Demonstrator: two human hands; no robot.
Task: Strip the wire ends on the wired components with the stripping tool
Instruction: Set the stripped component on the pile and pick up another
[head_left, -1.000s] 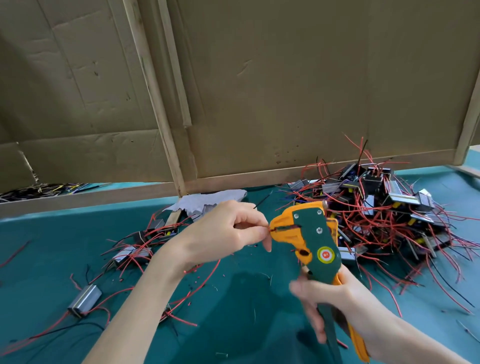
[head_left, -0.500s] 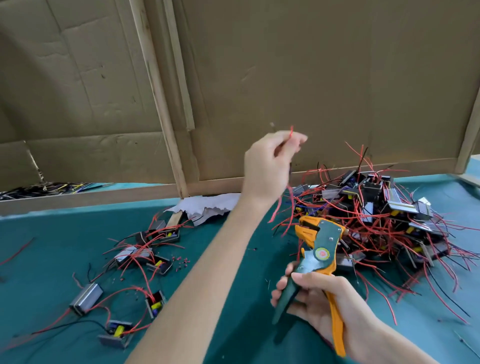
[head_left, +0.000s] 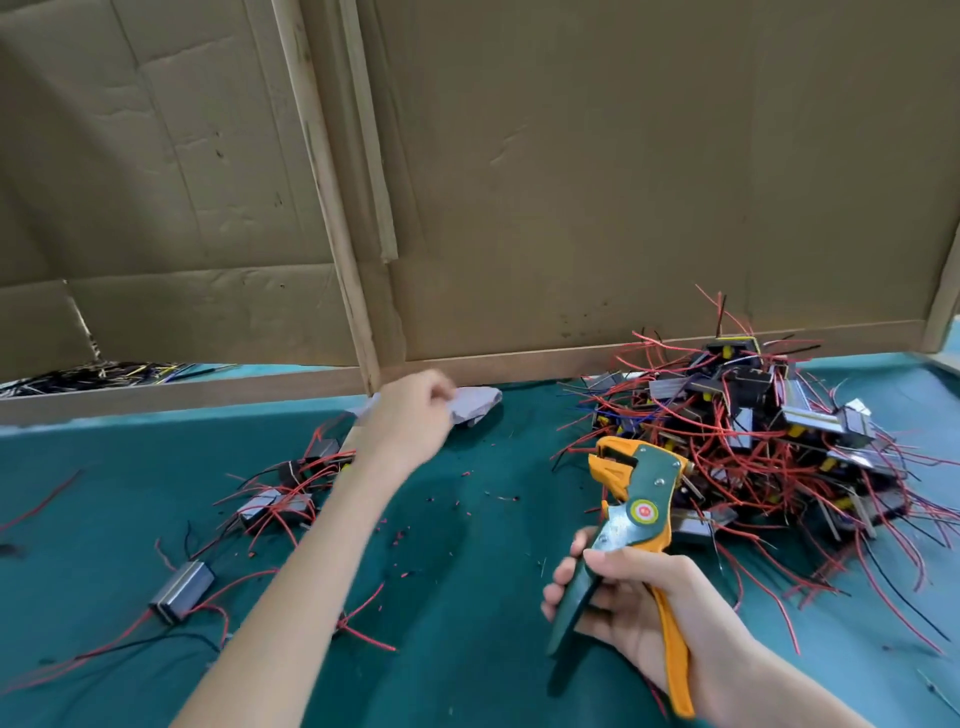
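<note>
The left hand (head_left: 410, 415), which held a red wire aloft, is now blurred above the small pile (head_left: 280, 501), and I cannot tell its grip. The right hand (head_left: 644, 618) clasps the stripping tool (head_left: 641, 499). One component is likely finished.

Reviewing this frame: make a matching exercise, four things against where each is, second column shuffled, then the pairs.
1 stripping tool
2 big pile of wired components
3 grey paper scrap
4 lone silver component

A beside the left hand, at the cardboard wall
B in the right hand
C left part of the teal mat
D right part of the mat

Pairs: 1-B, 2-D, 3-A, 4-C
</note>
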